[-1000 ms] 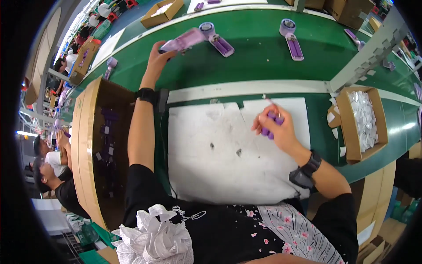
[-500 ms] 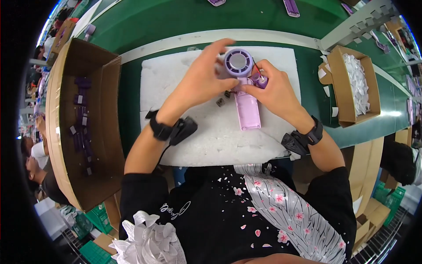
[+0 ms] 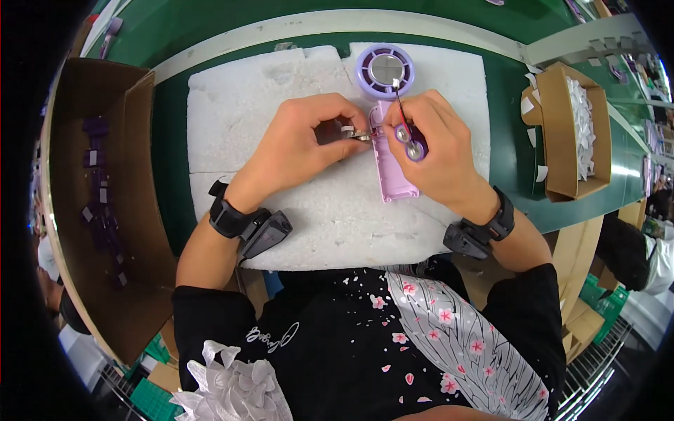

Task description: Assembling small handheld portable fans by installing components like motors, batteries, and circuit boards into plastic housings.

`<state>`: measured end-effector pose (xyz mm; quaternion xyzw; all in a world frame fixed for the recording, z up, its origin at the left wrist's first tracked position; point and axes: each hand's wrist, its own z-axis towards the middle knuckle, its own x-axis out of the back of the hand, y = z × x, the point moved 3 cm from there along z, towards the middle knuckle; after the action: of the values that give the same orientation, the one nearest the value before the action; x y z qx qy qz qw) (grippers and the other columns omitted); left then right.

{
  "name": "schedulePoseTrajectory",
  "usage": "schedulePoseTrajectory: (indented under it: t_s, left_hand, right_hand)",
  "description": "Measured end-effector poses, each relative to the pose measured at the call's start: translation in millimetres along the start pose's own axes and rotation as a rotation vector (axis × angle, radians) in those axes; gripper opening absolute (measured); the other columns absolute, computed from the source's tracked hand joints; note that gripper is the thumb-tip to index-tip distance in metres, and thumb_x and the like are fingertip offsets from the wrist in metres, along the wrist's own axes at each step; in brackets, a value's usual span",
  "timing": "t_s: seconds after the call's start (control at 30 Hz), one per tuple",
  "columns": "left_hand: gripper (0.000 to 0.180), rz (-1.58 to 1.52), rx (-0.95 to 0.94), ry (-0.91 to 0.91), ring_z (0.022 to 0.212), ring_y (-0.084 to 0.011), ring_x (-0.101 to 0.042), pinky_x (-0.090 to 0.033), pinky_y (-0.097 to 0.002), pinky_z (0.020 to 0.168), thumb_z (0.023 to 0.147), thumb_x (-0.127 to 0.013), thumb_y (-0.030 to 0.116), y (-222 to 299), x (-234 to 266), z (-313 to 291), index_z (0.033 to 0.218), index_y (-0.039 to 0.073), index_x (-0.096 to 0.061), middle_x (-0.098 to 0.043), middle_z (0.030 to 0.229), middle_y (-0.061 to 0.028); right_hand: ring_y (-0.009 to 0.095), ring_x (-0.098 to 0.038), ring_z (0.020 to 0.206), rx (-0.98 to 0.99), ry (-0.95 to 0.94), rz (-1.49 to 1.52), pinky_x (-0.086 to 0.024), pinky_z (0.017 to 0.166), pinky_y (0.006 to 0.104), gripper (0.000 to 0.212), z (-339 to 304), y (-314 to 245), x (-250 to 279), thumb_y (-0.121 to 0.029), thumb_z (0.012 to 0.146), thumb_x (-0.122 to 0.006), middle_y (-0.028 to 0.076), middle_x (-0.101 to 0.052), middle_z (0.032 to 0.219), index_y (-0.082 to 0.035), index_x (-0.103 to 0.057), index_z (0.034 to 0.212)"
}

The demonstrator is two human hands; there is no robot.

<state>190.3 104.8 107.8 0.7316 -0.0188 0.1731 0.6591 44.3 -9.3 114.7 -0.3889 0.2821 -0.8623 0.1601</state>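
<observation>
A handheld fan body lies on the white foam board (image 3: 316,217). Its round purple head (image 3: 362,72) points away from me, and its open, light-purple handle shell (image 3: 397,184) runs toward me. Beside the shell's left edge, my left hand (image 3: 298,144) is closed, pinching a small circuit board (image 3: 359,135) between thumb and fingertips. My right hand (image 3: 441,151) is closed around a purple-wrapped battery pack (image 3: 414,146) above the shell, two round metal cell ends showing. From the pack a red and black wire runs up to a white connector (image 3: 396,83) over the head.
At left stands a deep cardboard box (image 3: 133,238) with several dark purple pieces inside. A smaller carton (image 3: 562,133) of white packets sits at right. Beyond the foam, a pale rail (image 3: 281,31) borders a green surface (image 3: 302,8).
My left hand has come down from beside the fan head and taken hold of the small circuit board. My right hand keeps the battery pack, whose cell ends and connector now show.
</observation>
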Motion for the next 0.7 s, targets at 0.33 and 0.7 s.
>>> schedulePoseTrajectory:
  t_s: [0.33, 0.7]
  left_hand:
    - [0.024, -0.026, 0.027, -0.1, 0.084, -0.012, -0.06, -0.049, -0.0245, 0.075, 0.076, -0.065, -0.011, 5.3, -4.9, -4.3, 0.098, 0.0, -0.065, -0.064, 0.092, -0.0053]
    - [0.026, 0.147, -0.276, 0.032, 0.082, -0.0166, -0.058, -0.048, -0.0258, 0.07, 0.069, -0.06, -0.011, 2.8, -9.8, -10.0, 0.09, 0.002, -0.068, -0.06, 0.096, -0.0071]
  right_hand:
    - [0.024, -0.057, 0.074, -0.003, -0.108, 0.034, -0.048, 0.063, 0.0324, 0.025, -3.3, -9.0, 3.8, 0.005, 0.067, -0.072, 0.008, -0.059, 0.08, -0.003, -0.058, 0.085]
    - [0.025, -0.058, 0.076, 0.024, -0.208, -0.036, -0.048, 0.064, 0.0326, 0.025, -3.7, -12.0, 4.9, 0.003, 0.064, -0.072, 0.008, -0.06, 0.081, -0.003, -0.058, 0.085]
